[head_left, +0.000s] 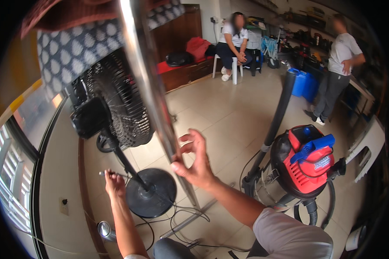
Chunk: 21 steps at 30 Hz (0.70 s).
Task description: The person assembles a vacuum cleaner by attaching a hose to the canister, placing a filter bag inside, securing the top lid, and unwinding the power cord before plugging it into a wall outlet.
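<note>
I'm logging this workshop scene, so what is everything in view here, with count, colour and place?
pole: 1, shiny metal, centre, slanting from the top
fan: 1, black, left on a round base
vacuum: 1, red and black with blue handle, right
hose: 1, black, rising from the vacuum
cables: several, black, on the tiled floor
bin: 1, blue, far right
seated person: 1, white top, on a white chair at back
standing person: 1, white top, right
left hand: holds a thin metal tool
right hand: thumb on the pole, fingers spread
</note>
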{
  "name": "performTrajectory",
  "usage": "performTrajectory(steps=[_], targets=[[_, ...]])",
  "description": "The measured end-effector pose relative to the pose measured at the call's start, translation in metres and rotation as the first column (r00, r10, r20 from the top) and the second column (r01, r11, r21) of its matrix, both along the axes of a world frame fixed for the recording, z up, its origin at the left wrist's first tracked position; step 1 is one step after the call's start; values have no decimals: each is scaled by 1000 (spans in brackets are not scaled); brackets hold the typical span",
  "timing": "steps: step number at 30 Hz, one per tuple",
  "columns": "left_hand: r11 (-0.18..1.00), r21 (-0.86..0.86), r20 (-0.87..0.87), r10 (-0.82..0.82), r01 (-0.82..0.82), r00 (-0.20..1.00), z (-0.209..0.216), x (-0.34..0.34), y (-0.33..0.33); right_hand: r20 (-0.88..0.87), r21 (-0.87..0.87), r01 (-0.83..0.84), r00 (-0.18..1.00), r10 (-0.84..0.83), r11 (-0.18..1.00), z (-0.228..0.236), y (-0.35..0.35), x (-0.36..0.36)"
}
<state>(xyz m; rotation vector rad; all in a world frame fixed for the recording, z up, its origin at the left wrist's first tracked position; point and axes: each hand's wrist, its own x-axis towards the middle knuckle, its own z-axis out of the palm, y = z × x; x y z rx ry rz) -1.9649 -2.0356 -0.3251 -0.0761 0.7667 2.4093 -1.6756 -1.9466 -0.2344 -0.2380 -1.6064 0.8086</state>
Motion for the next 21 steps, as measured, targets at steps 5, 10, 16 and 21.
performTrajectory(steps=[5, 10, 16, 21], targets=[[996, -78, -260, -64, 45, 964, -7, -62, -3, -6, -282, -310, 947, 321, 908, 7, -18, -25], [940, -276, -174, 158, -202, 972, -40, -89, 19, -18, -394, -163, 985, 169, 904, 7, -30, -18], [798, -541, -137, 227, -265, 964, -75, -139, -15, 3, -332, -59, 998, 63, 941, -6, -30, -29], [760, -522, -148, 366, -387, 919, -93, -206, -32, -44, -390, -23, 999, 6, 921, -4, -30, -30]])
